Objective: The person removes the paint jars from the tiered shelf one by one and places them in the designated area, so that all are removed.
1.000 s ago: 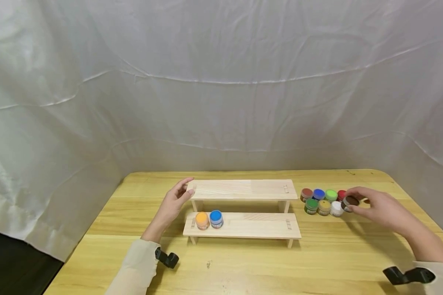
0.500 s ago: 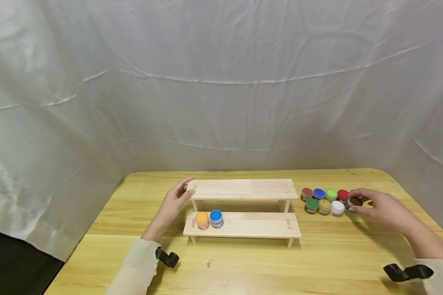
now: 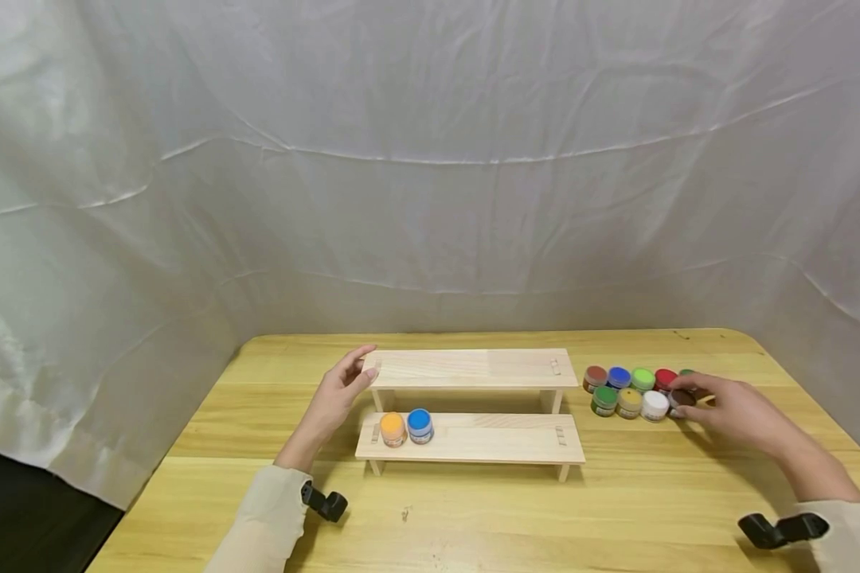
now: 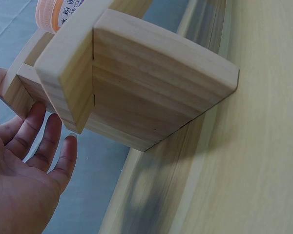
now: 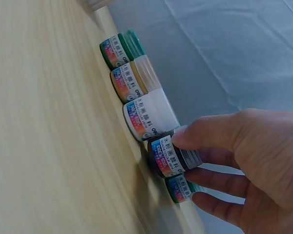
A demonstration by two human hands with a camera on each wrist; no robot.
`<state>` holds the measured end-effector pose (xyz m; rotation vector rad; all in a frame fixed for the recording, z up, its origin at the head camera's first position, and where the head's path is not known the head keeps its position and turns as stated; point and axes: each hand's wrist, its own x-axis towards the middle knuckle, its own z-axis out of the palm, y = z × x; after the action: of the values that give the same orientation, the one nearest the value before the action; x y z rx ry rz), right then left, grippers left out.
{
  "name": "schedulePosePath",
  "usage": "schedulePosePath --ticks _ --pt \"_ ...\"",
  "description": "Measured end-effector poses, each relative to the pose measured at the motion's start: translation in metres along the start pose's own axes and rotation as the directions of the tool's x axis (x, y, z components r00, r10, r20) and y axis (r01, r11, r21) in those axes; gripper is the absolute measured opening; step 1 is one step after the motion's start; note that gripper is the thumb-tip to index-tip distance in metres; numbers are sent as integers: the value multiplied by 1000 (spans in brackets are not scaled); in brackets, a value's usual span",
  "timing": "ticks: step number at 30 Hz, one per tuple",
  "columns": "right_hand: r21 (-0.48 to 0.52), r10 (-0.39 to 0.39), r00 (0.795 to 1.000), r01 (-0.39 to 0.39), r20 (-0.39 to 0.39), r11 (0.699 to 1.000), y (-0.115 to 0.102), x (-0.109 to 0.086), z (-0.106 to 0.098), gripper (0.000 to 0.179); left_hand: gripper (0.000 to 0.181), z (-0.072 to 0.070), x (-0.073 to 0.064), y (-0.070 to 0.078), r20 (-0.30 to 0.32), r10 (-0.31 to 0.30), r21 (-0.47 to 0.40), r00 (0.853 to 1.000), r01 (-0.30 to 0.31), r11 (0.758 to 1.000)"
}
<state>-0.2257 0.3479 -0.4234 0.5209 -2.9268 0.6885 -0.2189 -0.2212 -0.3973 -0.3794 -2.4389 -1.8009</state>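
Note:
At the right of the table, my right hand (image 3: 745, 410) pinches a dark brown paint jar (image 3: 682, 399) between thumb and fingers. In the right wrist view the thumb lies on the side of that jar (image 5: 167, 156), which is slightly tilted right beside a white jar (image 5: 149, 114). A green jar (image 5: 178, 188) shows just past it, partly hidden by the fingers. My left hand (image 3: 335, 394) grips the left end of the upper board of a two-step wooden shelf (image 3: 466, 368), thumb on top. From the left wrist, its fingers (image 4: 49, 141) curl by the shelf's end.
Orange (image 3: 392, 428) and blue (image 3: 420, 425) jars stand at the left of the lower board (image 3: 498, 438). Several other jars stand in two rows right of the shelf, among them a red one (image 3: 665, 379) and an ochre one (image 3: 629, 402). A grey cloth (image 3: 430, 199) hangs behind the table.
The brown jar first shifted right, then slightly left and down beside the white jar, with my right hand. A green jar behind it has come into view. My left hand stays put.

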Motion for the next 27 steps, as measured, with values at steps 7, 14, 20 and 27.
schedulePosePath --ticks 7,14,20,27 --pt "11 4 1000 -4 6 1000 3 1 5 34 48 0 0 0 0 1 -5 1000 -1 1000" --pt "33 11 1000 -11 18 999 3 1 5 35 48 0 0 0 -1 4 -9 1000 -4 1000" --pt "25 27 999 -28 34 999 1 1 3 38 48 0 0 1 -1 3 -10 1000 -3 1000" --pt "-11 39 999 -39 32 999 -3 -1 -5 43 47 0 0 1 -2 8 -9 1000 -8 1000"
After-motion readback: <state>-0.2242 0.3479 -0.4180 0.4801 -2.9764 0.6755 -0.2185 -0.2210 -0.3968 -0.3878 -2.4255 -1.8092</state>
